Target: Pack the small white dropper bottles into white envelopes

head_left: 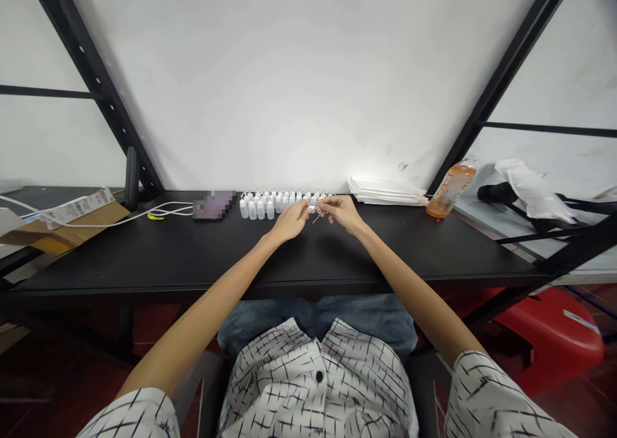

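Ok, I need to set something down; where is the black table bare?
Left: table between the cardboard and left forearm. Right: between right forearm and orange bottle, in front of the white stack. Crowded: back middle, with small white bottles, left hand and right hand.

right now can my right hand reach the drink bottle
Probably yes: tabletop in front of the white stack leaves the right hand free passage to the drink bottle, though that hand looks occupied.

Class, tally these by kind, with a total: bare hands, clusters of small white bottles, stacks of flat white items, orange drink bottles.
Left hand and right hand: 2
Cluster of small white bottles: 1
Stack of flat white items: 1
Orange drink bottle: 1
Total: 5
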A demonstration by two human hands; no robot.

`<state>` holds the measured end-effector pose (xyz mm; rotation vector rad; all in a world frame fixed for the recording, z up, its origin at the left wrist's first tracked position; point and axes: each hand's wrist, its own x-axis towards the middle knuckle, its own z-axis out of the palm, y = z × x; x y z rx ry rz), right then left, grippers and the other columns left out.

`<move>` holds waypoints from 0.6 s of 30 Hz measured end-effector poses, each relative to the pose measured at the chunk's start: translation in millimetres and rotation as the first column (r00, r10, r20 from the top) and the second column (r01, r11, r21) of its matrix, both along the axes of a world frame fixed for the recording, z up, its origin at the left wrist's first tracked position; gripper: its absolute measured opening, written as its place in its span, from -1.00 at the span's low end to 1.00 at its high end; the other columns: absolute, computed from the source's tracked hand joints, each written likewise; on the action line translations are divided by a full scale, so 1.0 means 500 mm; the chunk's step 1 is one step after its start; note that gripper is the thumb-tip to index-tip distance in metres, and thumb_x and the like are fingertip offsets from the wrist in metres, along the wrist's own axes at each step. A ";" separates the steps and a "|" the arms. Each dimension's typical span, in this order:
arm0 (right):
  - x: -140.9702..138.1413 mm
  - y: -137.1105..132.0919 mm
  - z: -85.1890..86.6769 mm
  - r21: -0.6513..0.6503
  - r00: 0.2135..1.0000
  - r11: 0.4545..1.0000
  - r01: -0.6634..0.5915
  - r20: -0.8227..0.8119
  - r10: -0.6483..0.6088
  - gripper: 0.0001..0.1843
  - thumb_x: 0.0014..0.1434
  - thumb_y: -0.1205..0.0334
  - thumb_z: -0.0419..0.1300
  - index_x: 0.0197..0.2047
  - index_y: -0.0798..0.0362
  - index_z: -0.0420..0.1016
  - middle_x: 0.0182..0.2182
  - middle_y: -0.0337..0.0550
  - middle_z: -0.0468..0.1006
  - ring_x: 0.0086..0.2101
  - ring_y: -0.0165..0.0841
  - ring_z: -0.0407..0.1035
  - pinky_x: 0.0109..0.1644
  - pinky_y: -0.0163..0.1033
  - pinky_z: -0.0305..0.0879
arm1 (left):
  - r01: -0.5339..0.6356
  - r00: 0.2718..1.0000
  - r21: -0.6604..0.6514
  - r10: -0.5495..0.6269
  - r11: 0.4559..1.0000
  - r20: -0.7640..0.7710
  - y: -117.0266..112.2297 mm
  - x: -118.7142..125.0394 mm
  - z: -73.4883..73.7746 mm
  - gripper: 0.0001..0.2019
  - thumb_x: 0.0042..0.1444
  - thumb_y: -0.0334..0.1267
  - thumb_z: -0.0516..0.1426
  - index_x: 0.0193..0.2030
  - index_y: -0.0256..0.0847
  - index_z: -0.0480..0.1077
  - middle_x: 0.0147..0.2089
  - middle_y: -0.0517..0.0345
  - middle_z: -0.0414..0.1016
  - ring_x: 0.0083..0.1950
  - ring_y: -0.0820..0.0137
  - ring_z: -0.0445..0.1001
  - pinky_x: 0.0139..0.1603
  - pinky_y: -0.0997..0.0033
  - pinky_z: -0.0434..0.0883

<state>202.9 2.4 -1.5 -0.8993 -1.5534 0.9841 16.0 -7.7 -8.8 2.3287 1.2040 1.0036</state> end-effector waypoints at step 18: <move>-0.014 -0.002 -0.002 0.031 1.000 1.000 -0.003 0.015 0.003 -0.53 -0.19 -0.14 0.47 -0.46 0.11 0.54 -0.51 -0.14 0.54 -0.49 -0.38 0.42 -0.61 -0.38 0.25 | 0.018 0.999 0.016 -0.019 1.000 0.037 -0.008 0.012 0.005 -0.76 0.37 -0.17 -0.08 -0.20 -0.18 0.34 -0.36 0.18 0.44 -0.33 0.35 0.38 -0.20 0.34 0.31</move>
